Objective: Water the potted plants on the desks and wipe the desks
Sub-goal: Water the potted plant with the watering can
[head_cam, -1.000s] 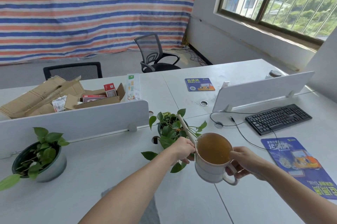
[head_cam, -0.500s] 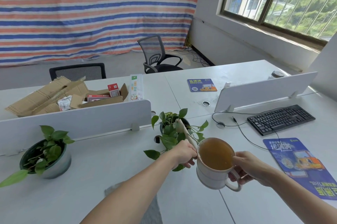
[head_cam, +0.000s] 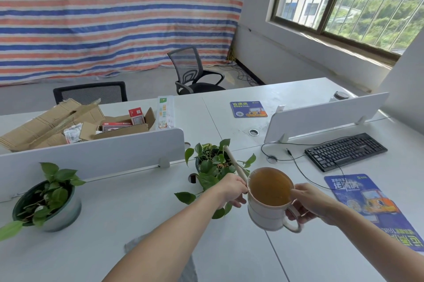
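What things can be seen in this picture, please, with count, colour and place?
watering can: 1, cream, held over near desk, spout above middle plant
potted plants: 2, green, near desk, left and middle
keyboard: 1, black, near desk, right
mouse pads: 2, blue, near right and far desk
dividers: 2, white, between desks
cardboard boxes: several, brown, far desk, left
office chairs: 2, black, behind far desk
cloth: 1, grey, near edge, partly hidden
left hand: 1, grips spout
right hand: 1, grips handle
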{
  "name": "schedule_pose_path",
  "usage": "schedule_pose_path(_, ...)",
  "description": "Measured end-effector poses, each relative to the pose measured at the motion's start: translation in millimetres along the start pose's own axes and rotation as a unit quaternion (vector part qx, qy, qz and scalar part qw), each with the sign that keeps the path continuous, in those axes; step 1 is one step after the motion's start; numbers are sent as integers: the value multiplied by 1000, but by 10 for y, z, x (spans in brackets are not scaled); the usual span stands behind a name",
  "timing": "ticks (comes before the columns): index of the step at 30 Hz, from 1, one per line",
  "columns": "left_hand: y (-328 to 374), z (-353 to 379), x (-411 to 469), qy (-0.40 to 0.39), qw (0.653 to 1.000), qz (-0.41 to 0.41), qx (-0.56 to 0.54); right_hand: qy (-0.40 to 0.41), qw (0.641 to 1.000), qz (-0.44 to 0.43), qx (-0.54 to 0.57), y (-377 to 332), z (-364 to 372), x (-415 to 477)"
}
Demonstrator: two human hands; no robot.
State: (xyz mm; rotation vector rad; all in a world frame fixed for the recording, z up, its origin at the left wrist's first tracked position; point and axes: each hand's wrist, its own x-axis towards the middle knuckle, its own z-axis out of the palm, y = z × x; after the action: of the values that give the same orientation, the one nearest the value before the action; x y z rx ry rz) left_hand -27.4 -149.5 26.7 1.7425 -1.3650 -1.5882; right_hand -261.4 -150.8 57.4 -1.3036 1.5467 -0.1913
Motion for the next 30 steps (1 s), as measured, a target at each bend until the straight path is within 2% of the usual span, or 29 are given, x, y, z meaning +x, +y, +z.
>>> schedule_pose_path(14, -138, -55, -111, 4, 1000, -13, 3, -41, 999, -11, -6, 59, 108, -45)
schedule_pose_path(30, -4, 92, -16, -20, 1000, 0, -20, -4, 1000, -5, -2, 86, -54, -3)
